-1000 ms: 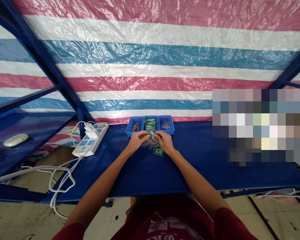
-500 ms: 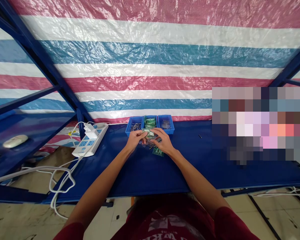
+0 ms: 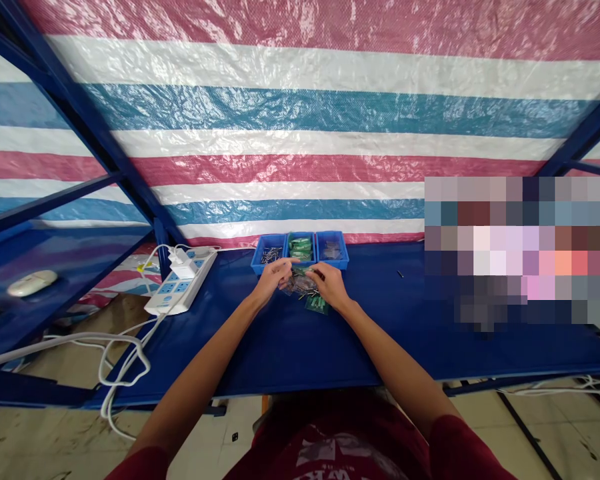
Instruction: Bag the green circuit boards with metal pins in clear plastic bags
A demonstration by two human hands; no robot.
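My left hand [image 3: 273, 279] is at the left edge of a clear plastic bag [image 3: 303, 283] that holds thin metal pieces. Its index finger points forward, and the other fingers curl on the bag's edge. My right hand [image 3: 331, 285] is closed in a pinch at the bag's upper right, with a bit of green packet showing at its fingertips. On the table just below the bag lies a green packet [image 3: 317, 305] with pale pieces. Behind my hands stand three joined blue bins: the left bin [image 3: 260, 257] holds metal pins, the middle green packets [image 3: 301, 248], the right clear packets [image 3: 333, 251].
A white power strip [image 3: 183, 283] with a plug and cables lies on the left of the blue table [image 3: 380, 333]. One small dark piece [image 3: 400, 273] lies to the right. A white mouse [image 3: 33, 283] sits on the left shelf. Striped sheeting hangs behind.
The green-white packet held between both hands has dropped lower, toward the clear bag. My left index finger has straightened, and my left thumb and finger have come off the packet.
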